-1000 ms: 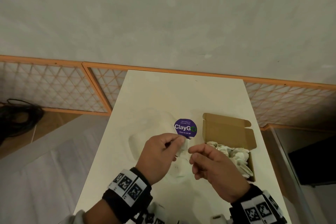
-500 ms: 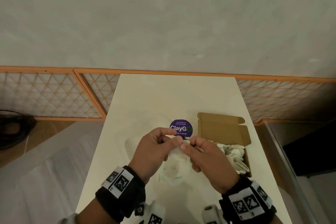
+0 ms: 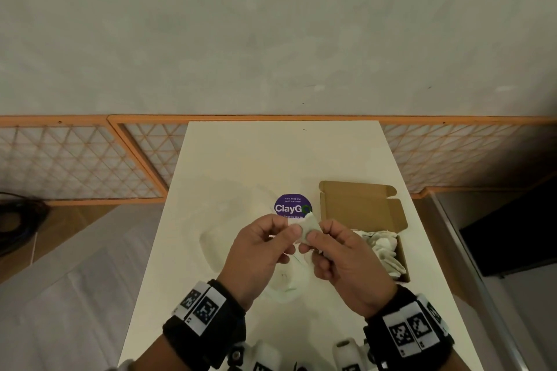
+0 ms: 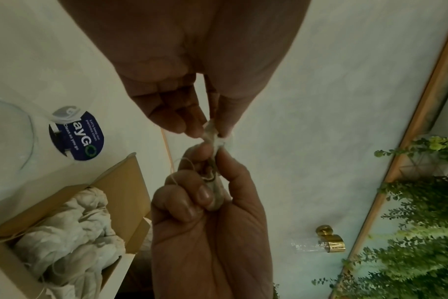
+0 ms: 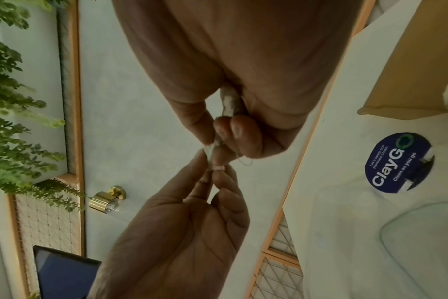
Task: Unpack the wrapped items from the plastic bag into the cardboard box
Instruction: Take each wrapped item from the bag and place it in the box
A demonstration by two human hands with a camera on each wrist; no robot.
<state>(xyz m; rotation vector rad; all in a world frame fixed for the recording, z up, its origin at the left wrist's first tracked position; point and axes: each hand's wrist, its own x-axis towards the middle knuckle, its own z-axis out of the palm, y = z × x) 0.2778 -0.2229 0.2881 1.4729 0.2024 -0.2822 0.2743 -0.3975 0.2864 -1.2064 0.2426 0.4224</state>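
Pale plaster wall (image 3: 271,33) behind, orange-framed lattice panels (image 3: 78,159) along its foot. White tabletop (image 3: 283,159) runs away from the viewer.

Both hands raised together over the tabletop, above its middle. Left hand (image 3: 256,256): thumb and forefinger pinch one end of a small wrapped item (image 3: 310,227), other fingers curled loosely. Right hand (image 3: 346,259): thumb and curled fingers closed on the other end of the same item. The two grips almost touch, the pale wrapping showing between them. In the left wrist view the wrapping is twisted into a thin neck between the two pinches, and a fine thread loops round the right-hand fingers (image 4: 192,194). What is inside the wrapping cannot be told.

Under and to the left of the grips: clear plastic bag (image 3: 217,238), slack and flat on the tabletop, hard to trace against the white surface.

Just beyond the grips: round purple "ClayGo" sticker (image 3: 293,205) on the tabletop, its near edge hidden by the held item.

Right of the right-hand grip: cardboard box (image 3: 361,211), lid flap open and leaning away. White wrapped bundles (image 3: 382,247) fill the near part.

Far left on the floor, a dark coil of cable (image 3: 18,220). Wrist views show green foliage (image 4: 409,222) and a brass wall fitting (image 4: 330,240).
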